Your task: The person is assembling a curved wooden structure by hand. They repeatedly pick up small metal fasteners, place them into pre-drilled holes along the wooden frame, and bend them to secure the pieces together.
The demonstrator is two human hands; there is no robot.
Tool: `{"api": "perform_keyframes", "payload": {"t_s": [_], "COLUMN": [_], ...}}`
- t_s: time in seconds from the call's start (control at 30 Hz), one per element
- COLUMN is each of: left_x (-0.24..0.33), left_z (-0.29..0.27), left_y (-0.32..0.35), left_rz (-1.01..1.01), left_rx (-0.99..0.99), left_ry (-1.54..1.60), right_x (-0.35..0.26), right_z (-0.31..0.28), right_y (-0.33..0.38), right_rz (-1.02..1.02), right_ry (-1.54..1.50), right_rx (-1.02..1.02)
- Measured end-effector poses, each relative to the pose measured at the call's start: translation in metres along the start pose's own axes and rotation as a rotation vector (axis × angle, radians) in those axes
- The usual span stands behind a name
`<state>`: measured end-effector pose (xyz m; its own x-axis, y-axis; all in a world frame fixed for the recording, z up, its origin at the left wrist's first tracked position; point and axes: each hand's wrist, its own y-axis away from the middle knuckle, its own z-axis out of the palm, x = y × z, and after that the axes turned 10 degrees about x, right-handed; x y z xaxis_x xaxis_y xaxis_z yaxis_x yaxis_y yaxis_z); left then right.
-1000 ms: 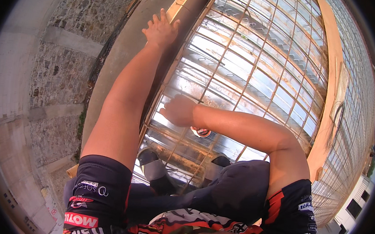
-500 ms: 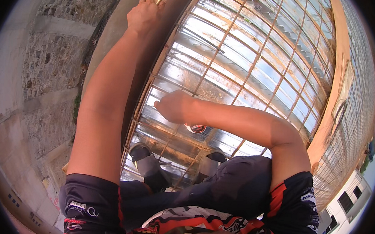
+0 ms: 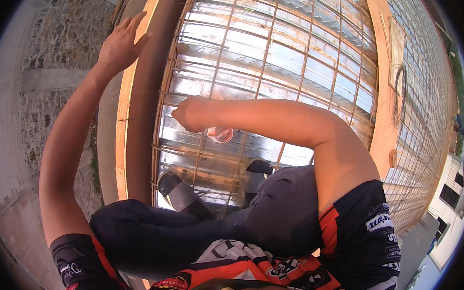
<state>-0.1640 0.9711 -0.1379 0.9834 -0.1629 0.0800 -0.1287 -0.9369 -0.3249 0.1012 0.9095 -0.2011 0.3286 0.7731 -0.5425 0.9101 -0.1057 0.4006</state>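
My left hand (image 3: 122,41) is at the upper left, its fingers stretched out and thumb apart, beside the long wooden board (image 3: 123,138). It holds nothing, and whether it touches the board I cannot tell. My right hand (image 3: 191,114) is closed over the left edge of the rebar mesh (image 3: 215,80); anything inside its fingers is hidden. Just beyond its knuckles, a round object with a red and white label (image 3: 220,135) lies beneath the bars. Shiny corrugated metal decking (image 3: 199,32) shows below the mesh.
My shoes (image 3: 180,192) are among the bars near my bent knees. A broad plank (image 3: 383,138) runs along the right side, with more mesh (image 3: 424,87) beyond. Past the board on the left, there is a drop to a stone wall (image 3: 57,44). A white building (image 3: 452,193) stands far right.
My left hand has let go of the board's top edge and spread its fingers, swinging outward to the left. The right hand stays closed at the mesh edge. The view has shifted.
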Motion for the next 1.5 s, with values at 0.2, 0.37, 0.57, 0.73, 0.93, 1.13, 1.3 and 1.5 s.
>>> {"api": "perform_keyframes", "payload": {"t_s": [0.2,0.37,0.57,0.73,0.93,1.13,1.3,1.5], "left_x": [0.121,0.149,0.125,0.108,0.073,0.055,0.078,0.053], "left_z": [-0.050,0.001,0.010,-0.025,-0.082,-0.096,-0.048,-0.013], "left_y": [0.193,0.296,0.315,0.295,0.295,0.340,0.347,0.329], "left_rz": [-0.659,-0.989,-0.862,-0.536,-0.667,-1.117,-1.076,-0.907], "left_rx": [-0.216,-0.092,-0.263,-0.347,-0.305,-0.396,-0.213,-0.473], "left_ry": [0.617,1.138,0.988,0.690,0.208,0.117,0.024,-0.133], "right_x": [-0.012,-0.022,-0.009,0.052,0.237,0.324,0.334,0.362], "right_z": [0.032,0.035,0.004,-0.075,-0.006,0.191,0.287,0.308], "right_y": [-0.020,-0.067,-0.058,0.029,0.317,0.650,0.784,0.856], "right_rz": [-0.124,-0.172,-0.308,-0.241,0.597,1.934,2.232,2.172], "right_ry": [0.254,0.337,0.286,0.162,-0.234,-0.034,-0.176,0.178], "right_rx": [-0.053,-0.043,0.219,0.612,1.659,1.600,1.230,1.268]}}
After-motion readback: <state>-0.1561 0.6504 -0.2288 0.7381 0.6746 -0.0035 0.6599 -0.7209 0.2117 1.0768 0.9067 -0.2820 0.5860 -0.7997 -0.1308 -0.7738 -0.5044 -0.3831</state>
